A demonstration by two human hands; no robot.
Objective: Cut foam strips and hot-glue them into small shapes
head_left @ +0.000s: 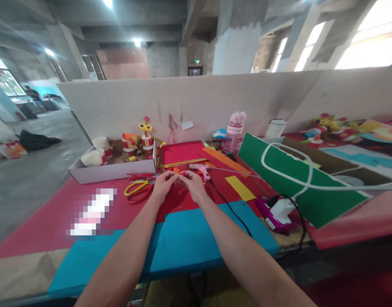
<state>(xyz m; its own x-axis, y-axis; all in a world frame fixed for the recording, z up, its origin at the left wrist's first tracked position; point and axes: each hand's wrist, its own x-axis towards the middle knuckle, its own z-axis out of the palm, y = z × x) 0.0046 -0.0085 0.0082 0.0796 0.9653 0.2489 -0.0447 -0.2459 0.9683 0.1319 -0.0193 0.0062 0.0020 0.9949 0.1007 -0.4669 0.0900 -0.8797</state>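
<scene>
My left hand (164, 185) and my right hand (193, 185) meet over the red sheet, fingertips pinched together. Between them is a small orange piece (176, 170), perhaps paper; its exact shape is too small to make out, and both hands seem to grip it. Just beyond my right hand lies a pink glue gun (200, 170) with a black cord. To the left of my left hand rest scissors with yellow handles (135, 187) and a red-handled pair (140, 199). A blue sheet (183, 238) spreads beneath my forearms.
A shallow white box (115, 170) with paper cups and small figures stands at the left. A yellow strip (240, 188), a purple power strip (275, 215) and a leaning green board (288, 179) with a white cable are at the right. A pink bottle (236, 130) stands behind.
</scene>
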